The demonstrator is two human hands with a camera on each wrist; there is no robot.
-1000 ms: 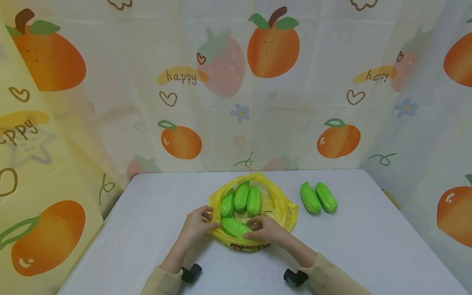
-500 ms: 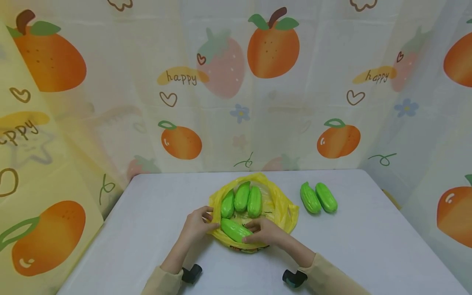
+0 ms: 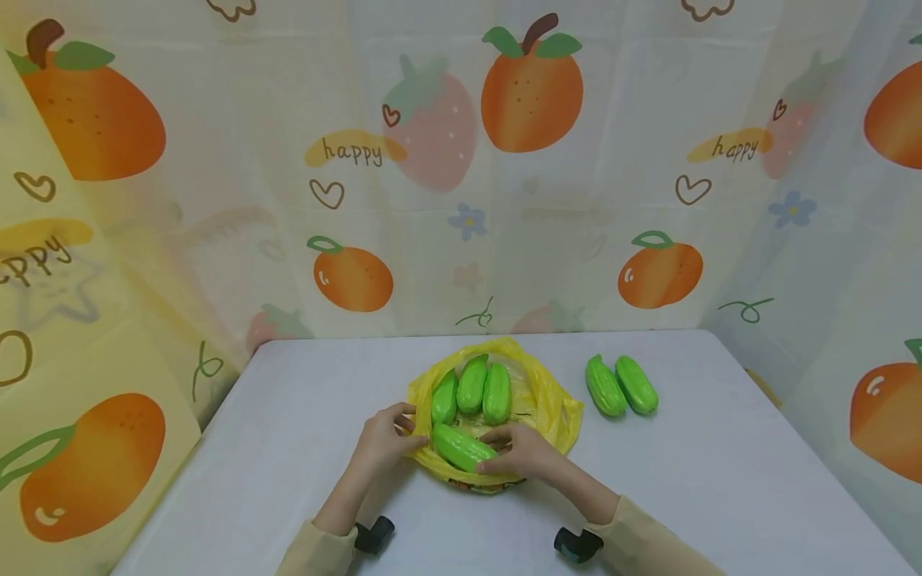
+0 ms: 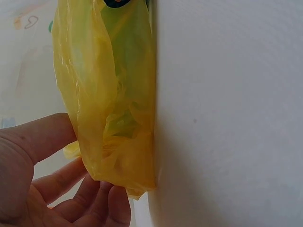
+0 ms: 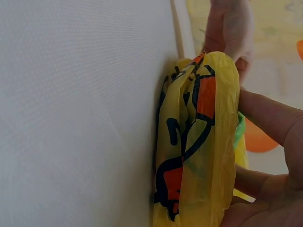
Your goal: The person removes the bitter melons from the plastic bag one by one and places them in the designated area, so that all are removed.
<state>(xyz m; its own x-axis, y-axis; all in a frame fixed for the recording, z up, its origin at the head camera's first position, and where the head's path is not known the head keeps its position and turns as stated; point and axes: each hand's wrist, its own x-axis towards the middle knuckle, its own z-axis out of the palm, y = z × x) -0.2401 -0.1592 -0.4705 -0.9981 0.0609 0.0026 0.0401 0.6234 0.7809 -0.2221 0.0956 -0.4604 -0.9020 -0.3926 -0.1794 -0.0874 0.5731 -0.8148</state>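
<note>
A yellow plastic bag [image 3: 536, 376] lies with its mouth spread on the table. Three glossy green cucumbers [image 3: 471, 384] lie side by side at the back of it. Another cucumber [image 3: 461, 448] lies slantwise near the front rim, its right end between the thumb and fingers of my right hand [image 3: 524, 450]. At the bag's left rim, my left hand [image 3: 385, 436] pinches the plastic between thumb and fingers; the left wrist view shows the thumb against the bag [image 4: 94, 118]. In the right wrist view the printed bag side [image 5: 199, 137] hides that front cucumber almost wholly.
Two more green cucumbers [image 3: 622, 386] lie next to each other on the white table [image 3: 720, 480], right of the bag. A fruit-print curtain [image 3: 547, 200] hangs behind the table and along both sides.
The front cucumber has shifted slightly to the right within the bag, with my right hand at its end. My left hand stays at the rim.
</note>
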